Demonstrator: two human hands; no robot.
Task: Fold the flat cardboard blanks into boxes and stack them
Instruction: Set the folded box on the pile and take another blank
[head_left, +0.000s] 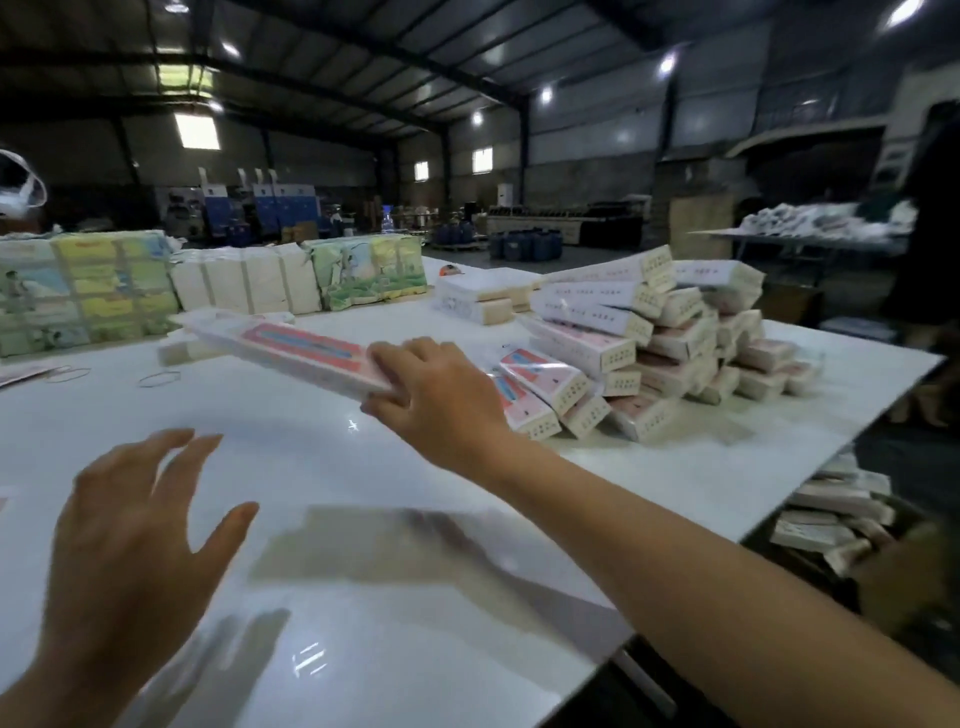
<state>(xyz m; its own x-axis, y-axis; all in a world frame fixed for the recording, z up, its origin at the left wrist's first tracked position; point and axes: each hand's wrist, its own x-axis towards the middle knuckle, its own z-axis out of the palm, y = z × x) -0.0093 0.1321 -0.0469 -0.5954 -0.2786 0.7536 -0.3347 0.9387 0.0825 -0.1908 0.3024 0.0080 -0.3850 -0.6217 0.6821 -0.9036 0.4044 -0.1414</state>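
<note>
Right hand (441, 395) reaching across the white desk (337, 457), its fingers (387, 364) curled over the near end of a long, flat pink-and-white box (291, 348), thumb beneath; the box extends leftward from those fingers, tilted and raised off the desk. Left hand (130, 525) hovering low over the desk nearer the viewer, fingers spread apart and straight, holding nothing. Just to the right of the right-hand fingers, a loose heap of folded boxes (649, 343) stacked in crossed layers. Beyond the held box, bundled printed blanks (88, 291) standing in a row along the far left edge. Two rubber bands (158, 379) lying flat to the left of the box
</note>
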